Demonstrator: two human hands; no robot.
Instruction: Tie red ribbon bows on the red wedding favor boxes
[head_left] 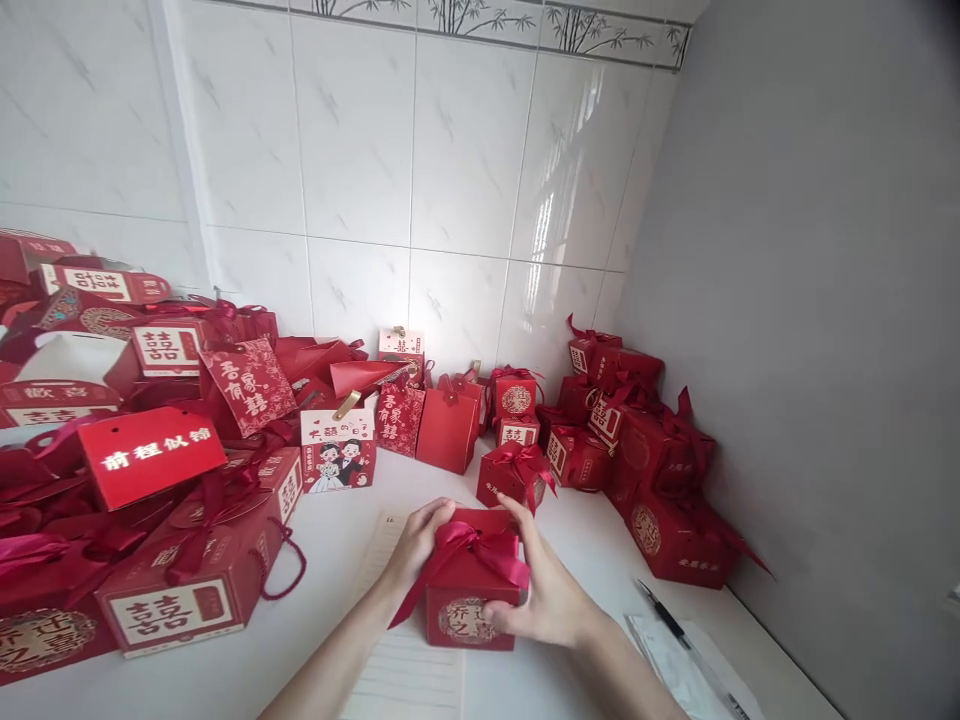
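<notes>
A red gift box (457, 622) with a gold round emblem on its front stands before me, over the white table. A magenta ribbon bow (480, 548) is tied on its top. My left hand (421, 540) is closed on the box's upper left side, its far fingers hidden. My right hand (551, 590) wraps the right side, thumb on the front by the emblem and fingers reaching to the far top edge. Partly beneath the box lies a lined paper sheet (409, 675). A smaller red box (499, 478) with a bow stands just beyond.
Red boxes and bags are heaped at the left, with a large double-happiness box (176, 610) nearest. A couple-print card box (337, 455) stands mid-table. Stacked red boxes (667, 510) line the grey wall (810, 350) at right. A black pen (664, 612) lies on a plastic packet (667, 665).
</notes>
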